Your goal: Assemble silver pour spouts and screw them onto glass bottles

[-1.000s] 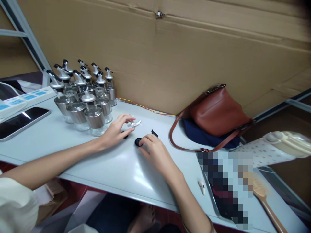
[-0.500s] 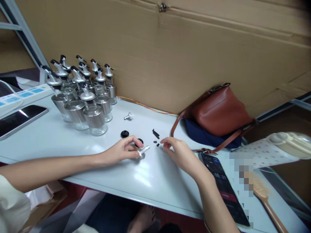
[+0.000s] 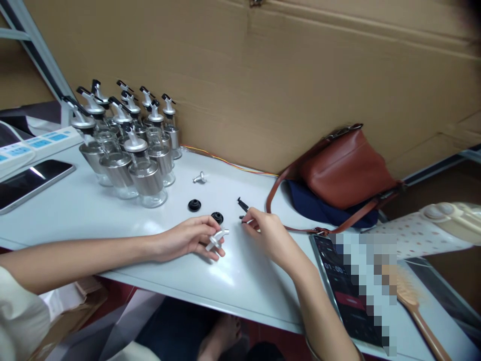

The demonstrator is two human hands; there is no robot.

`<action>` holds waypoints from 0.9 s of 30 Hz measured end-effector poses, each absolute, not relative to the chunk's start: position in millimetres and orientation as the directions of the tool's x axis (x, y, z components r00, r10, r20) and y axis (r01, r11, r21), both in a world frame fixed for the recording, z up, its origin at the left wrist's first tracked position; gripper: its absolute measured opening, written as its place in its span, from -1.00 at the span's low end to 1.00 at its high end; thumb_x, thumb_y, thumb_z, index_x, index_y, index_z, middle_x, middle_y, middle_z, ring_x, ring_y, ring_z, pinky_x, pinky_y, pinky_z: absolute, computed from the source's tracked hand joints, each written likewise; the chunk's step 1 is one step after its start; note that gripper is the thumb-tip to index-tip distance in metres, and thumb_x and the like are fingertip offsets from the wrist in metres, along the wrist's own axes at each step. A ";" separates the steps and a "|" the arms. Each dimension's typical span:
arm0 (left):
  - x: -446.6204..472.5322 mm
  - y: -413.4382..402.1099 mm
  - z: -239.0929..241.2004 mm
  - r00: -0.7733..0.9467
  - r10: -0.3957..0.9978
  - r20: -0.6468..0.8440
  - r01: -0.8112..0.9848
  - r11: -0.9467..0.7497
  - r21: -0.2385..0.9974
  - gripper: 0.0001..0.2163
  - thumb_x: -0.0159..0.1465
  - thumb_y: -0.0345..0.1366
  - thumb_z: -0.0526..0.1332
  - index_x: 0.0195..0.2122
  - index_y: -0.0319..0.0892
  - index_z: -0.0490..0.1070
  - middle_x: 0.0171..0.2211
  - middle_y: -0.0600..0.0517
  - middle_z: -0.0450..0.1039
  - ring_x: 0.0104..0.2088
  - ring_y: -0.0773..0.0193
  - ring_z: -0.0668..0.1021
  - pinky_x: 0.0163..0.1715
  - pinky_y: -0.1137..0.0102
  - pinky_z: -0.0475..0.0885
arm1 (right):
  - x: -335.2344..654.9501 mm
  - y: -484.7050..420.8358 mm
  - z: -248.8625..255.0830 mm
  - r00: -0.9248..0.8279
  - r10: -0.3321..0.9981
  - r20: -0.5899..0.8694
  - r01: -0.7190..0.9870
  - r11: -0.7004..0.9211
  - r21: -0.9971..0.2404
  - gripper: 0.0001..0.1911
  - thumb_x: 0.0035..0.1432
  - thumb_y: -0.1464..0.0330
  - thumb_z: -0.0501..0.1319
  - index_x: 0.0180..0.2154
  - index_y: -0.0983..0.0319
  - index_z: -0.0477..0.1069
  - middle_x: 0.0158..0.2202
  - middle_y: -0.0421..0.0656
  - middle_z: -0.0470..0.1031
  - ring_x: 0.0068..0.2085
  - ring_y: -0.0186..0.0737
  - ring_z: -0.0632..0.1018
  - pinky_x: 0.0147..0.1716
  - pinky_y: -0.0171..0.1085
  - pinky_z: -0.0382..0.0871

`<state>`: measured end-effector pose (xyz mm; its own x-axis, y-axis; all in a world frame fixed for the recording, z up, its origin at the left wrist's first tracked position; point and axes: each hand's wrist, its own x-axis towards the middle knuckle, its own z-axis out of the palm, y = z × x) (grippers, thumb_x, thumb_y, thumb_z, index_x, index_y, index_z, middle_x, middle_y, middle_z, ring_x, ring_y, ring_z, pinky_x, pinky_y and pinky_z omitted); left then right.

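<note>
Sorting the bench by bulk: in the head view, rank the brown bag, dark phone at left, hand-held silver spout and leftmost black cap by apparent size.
1. brown bag
2. dark phone
3. silver spout and black cap: nearly alike; the spout, in the left hand, is nearer, so unranked.

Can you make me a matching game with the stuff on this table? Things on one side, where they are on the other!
1 oil bottles
2 brown handbag
3 hairbrush
4 left hand

A holds a silver spout
B table's far right end
C back left, clustered
D on blue cloth by cardboard

Pairs: 1-C, 2-D, 3-B, 4-A
</note>
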<state>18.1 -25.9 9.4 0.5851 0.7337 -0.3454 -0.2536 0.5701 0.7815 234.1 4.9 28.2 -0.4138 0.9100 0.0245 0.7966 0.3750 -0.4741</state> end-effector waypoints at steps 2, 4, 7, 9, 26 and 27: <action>17.5 -23.9 9.5 0.555 0.766 -0.326 -0.266 0.534 0.802 -0.81 0.16 -0.28 0.28 -0.31 -0.20 0.28 -0.38 0.04 0.49 -0.30 0.19 0.62 -0.20 0.26 0.45 | 229.8 2.4 30.5 -0.469 0.878 0.093 0.694 0.432 -0.577 -0.88 0.14 0.54 0.14 -0.34 0.22 0.38 -0.44 -0.20 0.51 -0.39 -0.26 0.53 -0.38 -0.33 0.34; 17.2 -22.8 10.2 0.541 0.782 -0.311 -0.284 0.517 0.807 -0.81 0.16 -0.29 0.29 -0.30 -0.20 0.28 -0.37 0.04 0.49 -0.30 0.20 0.62 -0.21 0.26 0.45 | 224.9 0.2 33.1 -0.501 0.847 0.175 0.601 0.487 -0.634 -0.91 0.14 0.52 0.18 -0.36 0.23 0.39 -0.43 -0.20 0.50 -0.38 -0.26 0.52 -0.37 -0.32 0.35; 17.5 -23.0 10.8 0.528 0.790 -0.310 -0.304 0.517 0.800 -0.82 0.16 -0.31 0.27 -0.28 -0.18 0.27 -0.36 0.05 0.49 -0.32 0.22 0.61 -0.24 0.27 0.46 | 219.7 -1.7 37.1 -0.496 0.827 0.266 0.548 0.535 -0.643 -0.96 0.14 0.46 0.24 -0.37 0.24 0.43 -0.45 -0.21 0.47 -0.41 -0.29 0.48 -0.38 -0.33 0.34; 18.0 -23.5 10.5 0.521 0.795 -0.311 -0.303 0.513 0.803 -0.80 0.17 -0.28 0.28 -0.27 -0.19 0.28 -0.35 0.05 0.49 -0.34 0.23 0.61 -0.27 0.29 0.46 | 218.1 -2.2 39.3 -0.483 0.820 0.307 0.523 0.551 -0.650 -0.98 0.12 0.45 0.27 -0.37 0.24 0.47 -0.46 -0.21 0.46 -0.42 -0.30 0.47 -0.38 -0.33 0.34; 16.8 -19.7 9.6 0.505 0.820 -0.268 -0.332 0.471 0.817 -0.85 0.23 -0.26 0.23 -0.29 -0.19 0.29 -0.34 0.05 0.46 -0.35 0.28 0.58 -0.33 0.38 0.38 | 212.3 -0.4 28.5 -0.439 0.869 0.227 0.367 0.404 -0.838 -0.99 0.06 0.44 0.29 -0.39 0.23 0.48 -0.51 -0.25 0.51 -0.47 -0.34 0.47 -0.43 -0.35 0.35; 16.6 -19.5 9.6 0.505 0.822 -0.263 -0.327 0.465 0.823 -0.83 0.22 -0.25 0.26 -0.30 -0.19 0.29 -0.35 0.06 0.46 -0.36 0.29 0.57 -0.33 0.38 0.37 | 212.0 -0.5 29.2 -0.442 0.864 0.241 0.380 0.423 -0.822 -0.99 0.06 0.43 0.29 -0.40 0.23 0.48 -0.52 -0.25 0.50 -0.48 -0.35 0.45 -0.44 -0.35 0.34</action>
<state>16.6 -19.5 9.6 0.5052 0.8218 -0.2634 -0.3271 0.4648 0.8228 212.0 -0.5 29.2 -0.4415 0.8643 0.2409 0.3801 0.4234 -0.8223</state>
